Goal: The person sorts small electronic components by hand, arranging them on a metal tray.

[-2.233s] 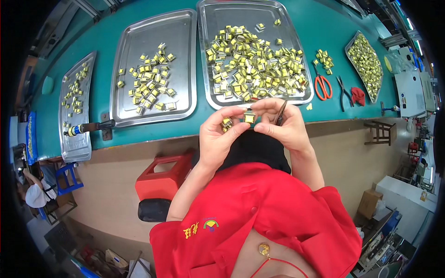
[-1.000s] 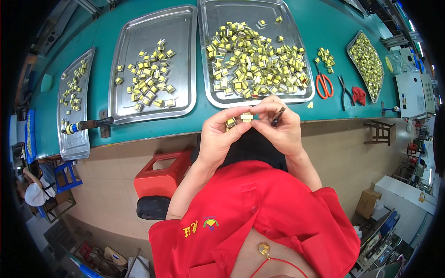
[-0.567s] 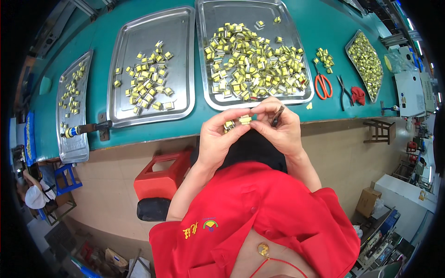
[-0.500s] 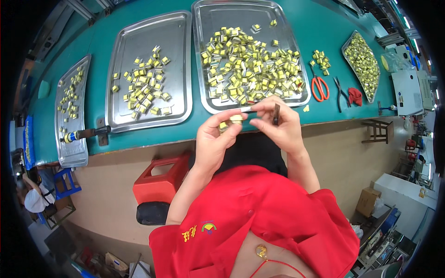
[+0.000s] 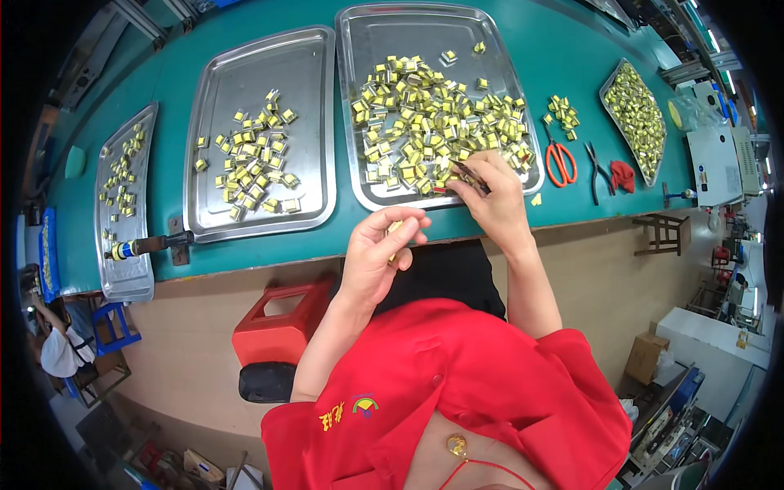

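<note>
My left hand (image 5: 378, 251) is in front of the table's near edge, its fingers curled round small yellow-and-silver blocks (image 5: 394, 233), mostly hidden by the thumb and fingers. My right hand (image 5: 500, 200) reaches over the near rim of the middle metal tray (image 5: 392, 24). Pinched in its fingers is a dark, narrow tool (image 5: 469, 174), its tip close to the heap of blocks (image 5: 441, 122) in that tray. Whether the tool touches a block I cannot tell. A bit of red (image 5: 441, 191) shows by the tray's near rim.
Left of the middle tray lie another metal tray (image 5: 314, 82) and a narrower one (image 5: 145, 278), both with blocks. To the right are orange-handled scissors (image 5: 561, 166), pliers (image 5: 599, 173), a red cloth (image 5: 622, 176) and a full tray (image 5: 605, 90). A red stool (image 5: 278, 327) stands below the table.
My right hand has moved away from the left, forward over the tray, with the dark tool turned toward the blocks. My left fingers have closed further over the blocks.
</note>
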A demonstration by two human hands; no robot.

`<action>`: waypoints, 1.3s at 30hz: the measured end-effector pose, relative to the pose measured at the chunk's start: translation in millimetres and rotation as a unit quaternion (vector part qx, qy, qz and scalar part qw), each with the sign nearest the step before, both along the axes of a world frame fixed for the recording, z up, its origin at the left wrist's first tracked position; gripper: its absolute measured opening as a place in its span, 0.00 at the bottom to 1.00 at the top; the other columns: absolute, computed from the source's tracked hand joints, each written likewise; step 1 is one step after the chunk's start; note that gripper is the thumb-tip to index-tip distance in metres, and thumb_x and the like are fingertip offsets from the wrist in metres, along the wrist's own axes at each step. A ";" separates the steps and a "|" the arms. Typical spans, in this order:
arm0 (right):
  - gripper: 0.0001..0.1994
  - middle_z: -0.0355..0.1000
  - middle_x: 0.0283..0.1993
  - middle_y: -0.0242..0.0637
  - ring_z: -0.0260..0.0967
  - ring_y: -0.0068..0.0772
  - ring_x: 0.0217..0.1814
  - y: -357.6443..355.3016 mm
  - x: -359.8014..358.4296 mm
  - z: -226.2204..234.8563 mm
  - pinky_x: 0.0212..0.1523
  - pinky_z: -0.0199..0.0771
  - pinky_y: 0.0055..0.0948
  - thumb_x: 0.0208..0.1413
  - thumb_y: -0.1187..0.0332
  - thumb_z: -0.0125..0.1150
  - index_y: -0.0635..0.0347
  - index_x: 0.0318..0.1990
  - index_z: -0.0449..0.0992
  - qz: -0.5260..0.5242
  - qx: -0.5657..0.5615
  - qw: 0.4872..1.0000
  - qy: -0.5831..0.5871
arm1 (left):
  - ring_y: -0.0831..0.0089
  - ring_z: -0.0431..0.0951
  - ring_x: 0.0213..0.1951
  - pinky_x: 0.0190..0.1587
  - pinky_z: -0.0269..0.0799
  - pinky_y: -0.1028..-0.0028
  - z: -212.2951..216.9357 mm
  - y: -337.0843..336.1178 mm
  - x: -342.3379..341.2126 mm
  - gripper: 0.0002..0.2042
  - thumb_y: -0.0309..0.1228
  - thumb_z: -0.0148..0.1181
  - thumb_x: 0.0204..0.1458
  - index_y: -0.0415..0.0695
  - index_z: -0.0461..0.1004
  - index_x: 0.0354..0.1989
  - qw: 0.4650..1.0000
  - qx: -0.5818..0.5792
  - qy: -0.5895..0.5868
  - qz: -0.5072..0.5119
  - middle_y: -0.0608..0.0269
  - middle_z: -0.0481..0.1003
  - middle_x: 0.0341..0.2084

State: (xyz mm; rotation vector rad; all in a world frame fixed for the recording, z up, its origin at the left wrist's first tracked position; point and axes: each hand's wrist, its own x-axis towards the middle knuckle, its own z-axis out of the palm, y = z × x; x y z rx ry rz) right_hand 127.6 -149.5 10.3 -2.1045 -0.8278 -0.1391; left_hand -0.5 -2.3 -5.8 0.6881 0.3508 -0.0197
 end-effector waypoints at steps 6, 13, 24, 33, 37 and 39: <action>0.08 0.65 0.20 0.22 0.56 0.07 0.21 -8.0 -15.7 4.1 0.20 0.52 0.13 0.45 0.77 0.66 0.62 0.33 0.73 -0.014 0.114 0.968 0.221 | 0.85 0.72 0.31 0.24 0.62 0.88 4.7 -6.3 4.1 0.12 0.21 0.60 0.48 0.40 0.72 0.43 0.997 0.066 -0.028 0.016 0.66 0.74 0.34; 0.11 0.69 0.28 0.27 0.58 0.09 0.22 -6.8 -39.3 12.0 0.18 0.50 0.12 0.49 0.77 0.62 0.64 0.40 0.71 0.041 0.291 0.839 0.458 | 0.81 0.72 0.38 0.42 0.68 0.83 11.0 -22.0 7.2 0.15 0.19 0.61 0.46 0.39 0.73 0.44 0.953 0.265 -0.098 0.108 0.65 0.72 0.38; 0.16 0.71 0.32 0.31 0.62 0.12 0.26 -13.4 -55.3 21.9 0.24 0.56 0.12 0.49 0.78 0.61 0.67 0.47 0.70 0.132 0.285 0.850 0.423 | 0.79 0.72 0.41 0.43 0.68 0.81 15.8 -16.0 -9.5 0.12 0.19 0.60 0.48 0.36 0.74 0.43 0.974 0.195 -0.095 0.066 0.63 0.72 0.39; 0.16 0.70 0.31 0.30 0.61 0.12 0.26 -11.7 -57.3 19.9 0.26 0.57 0.13 0.48 0.80 0.61 0.67 0.46 0.71 0.129 0.290 0.855 0.410 | 0.78 0.71 0.43 0.46 0.66 0.80 13.4 -14.5 -11.4 0.13 0.20 0.59 0.49 0.37 0.73 0.45 0.968 0.214 -0.115 0.060 0.63 0.71 0.41; 0.18 0.67 0.33 0.31 0.60 0.12 0.29 -11.1 -49.0 10.4 0.27 0.59 0.14 0.45 0.83 0.63 0.68 0.46 0.72 0.177 0.217 0.931 0.236 | 0.82 0.71 0.36 0.37 0.67 0.84 17.7 -13.3 -9.8 0.14 0.21 0.59 0.50 0.38 0.72 0.47 0.988 0.133 -0.072 0.025 0.63 0.72 0.37; 0.18 0.66 0.33 0.31 0.60 0.13 0.29 -9.0 -51.0 13.3 0.27 0.59 0.14 0.44 0.83 0.63 0.68 0.45 0.72 0.181 0.207 0.933 0.233 | 0.85 0.69 0.32 0.30 0.63 0.87 14.2 -10.7 -8.5 0.14 0.22 0.58 0.50 0.38 0.71 0.47 0.996 0.065 -0.067 0.009 0.64 0.73 0.35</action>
